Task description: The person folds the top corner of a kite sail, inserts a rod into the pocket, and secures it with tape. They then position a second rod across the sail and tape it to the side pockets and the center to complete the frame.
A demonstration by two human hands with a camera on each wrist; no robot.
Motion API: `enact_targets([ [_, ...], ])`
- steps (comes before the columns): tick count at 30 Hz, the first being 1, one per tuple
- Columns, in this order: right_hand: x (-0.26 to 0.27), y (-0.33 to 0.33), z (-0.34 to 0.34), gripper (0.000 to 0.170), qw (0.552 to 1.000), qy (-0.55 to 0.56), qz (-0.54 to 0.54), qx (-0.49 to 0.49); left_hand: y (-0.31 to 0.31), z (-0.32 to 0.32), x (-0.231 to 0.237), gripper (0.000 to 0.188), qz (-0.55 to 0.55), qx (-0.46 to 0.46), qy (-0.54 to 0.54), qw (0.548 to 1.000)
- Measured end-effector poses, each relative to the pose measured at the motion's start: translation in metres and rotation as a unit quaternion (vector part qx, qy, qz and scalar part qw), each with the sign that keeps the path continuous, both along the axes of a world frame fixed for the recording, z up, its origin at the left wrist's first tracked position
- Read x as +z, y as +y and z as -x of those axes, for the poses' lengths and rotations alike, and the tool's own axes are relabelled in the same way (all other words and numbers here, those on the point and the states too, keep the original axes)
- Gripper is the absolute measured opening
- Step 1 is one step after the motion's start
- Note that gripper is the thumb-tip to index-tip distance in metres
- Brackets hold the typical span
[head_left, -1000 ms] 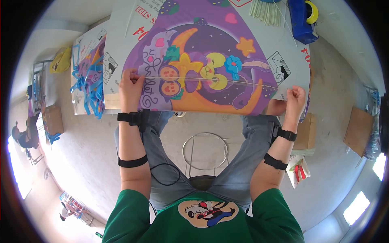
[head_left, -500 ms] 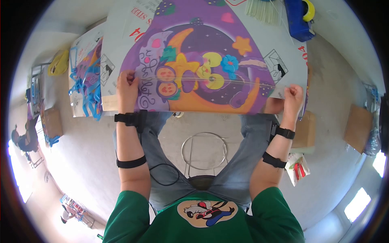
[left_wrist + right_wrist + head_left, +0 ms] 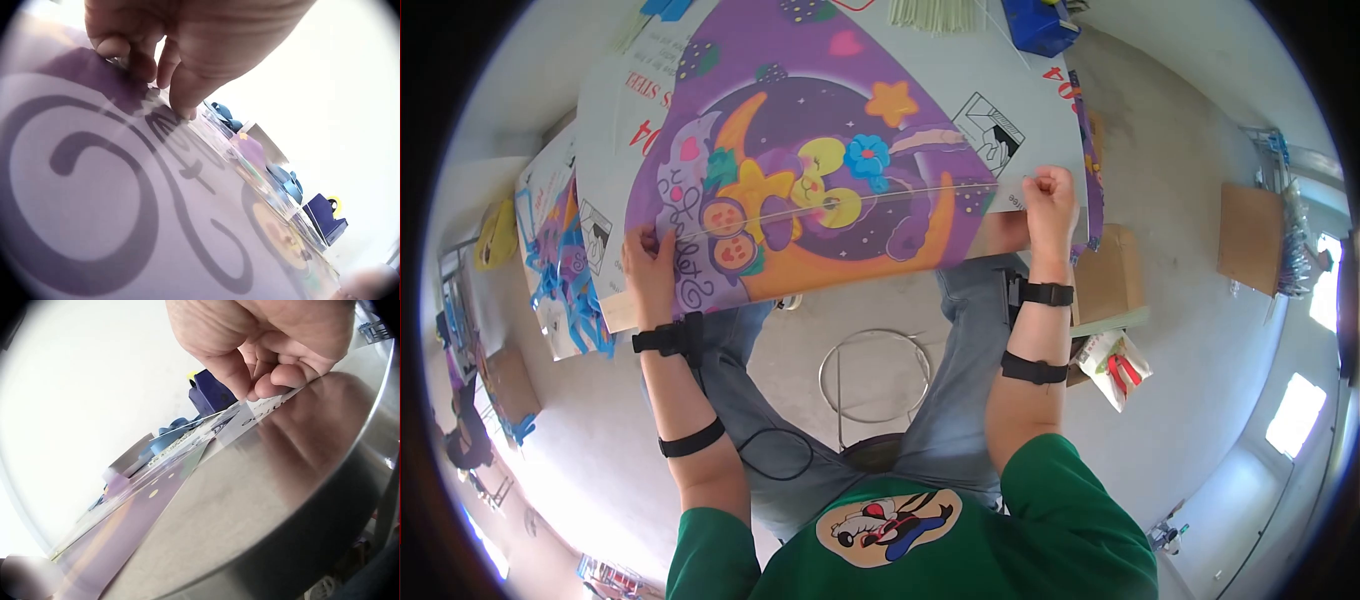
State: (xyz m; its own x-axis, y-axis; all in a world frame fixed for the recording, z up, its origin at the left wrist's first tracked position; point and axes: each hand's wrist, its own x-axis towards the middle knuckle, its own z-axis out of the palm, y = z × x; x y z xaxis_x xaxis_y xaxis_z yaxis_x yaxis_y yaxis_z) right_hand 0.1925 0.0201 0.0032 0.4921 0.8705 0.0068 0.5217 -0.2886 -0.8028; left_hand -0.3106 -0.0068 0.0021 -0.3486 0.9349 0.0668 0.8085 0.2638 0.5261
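A purple printed sheet (image 3: 750,40), with a cartoon animal and a yellow moon on it, lies in front of the person. Across it runs a thin pale strand (image 3: 925,191), held between the two hands. The left hand (image 3: 648,270) pinches its left end at the sheet's left edge, close over the lettering. In the left wrist view, that hand's fingertips (image 3: 184,112) press together right at the sheet. Past the sheet's right corner, the right hand (image 3: 1052,205) pinches the other end with thumb and curled fingers, low over the shiny metal tabletop (image 3: 212,506).
White printed film (image 3: 615,130) lies under the sheet. A blue tape dispenser (image 3: 1040,28) and a bundle of pale thin sticks (image 3: 935,14) sit at the far side. Blue ribbons (image 3: 580,290) hang at the left; a cardboard box (image 3: 1110,275) stands at the lower right.
The head view has turned, so sheet and hands appear further left, and the left hand lower than the right. Both hands keep their pinch on the strand.
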Motion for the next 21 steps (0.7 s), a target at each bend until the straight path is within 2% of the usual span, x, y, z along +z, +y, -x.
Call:
enact_targets([
  [10,0.003,0.001,0.002,0.021,1.000,-0.009,0.012,-0.005,0.000,0.012,-0.012,0.018,-0.024,-0.023,0.006,0.999],
  [16,0.003,0.000,0.004,0.021,0.999,-0.035,0.024,-0.002,0.000,0.012,-0.012,0.016,-0.043,-0.004,0.003,0.999],
  [19,0.003,-0.001,0.004,0.022,0.998,-0.052,0.027,0.003,0.003,-0.012,0.007,0.016,-0.071,-0.032,0.055,0.995],
  [21,0.006,-0.001,0.005,0.022,0.998,-0.051,0.037,-0.001,0.005,-0.050,0.029,0.018,-0.071,-0.121,0.038,0.989],
])
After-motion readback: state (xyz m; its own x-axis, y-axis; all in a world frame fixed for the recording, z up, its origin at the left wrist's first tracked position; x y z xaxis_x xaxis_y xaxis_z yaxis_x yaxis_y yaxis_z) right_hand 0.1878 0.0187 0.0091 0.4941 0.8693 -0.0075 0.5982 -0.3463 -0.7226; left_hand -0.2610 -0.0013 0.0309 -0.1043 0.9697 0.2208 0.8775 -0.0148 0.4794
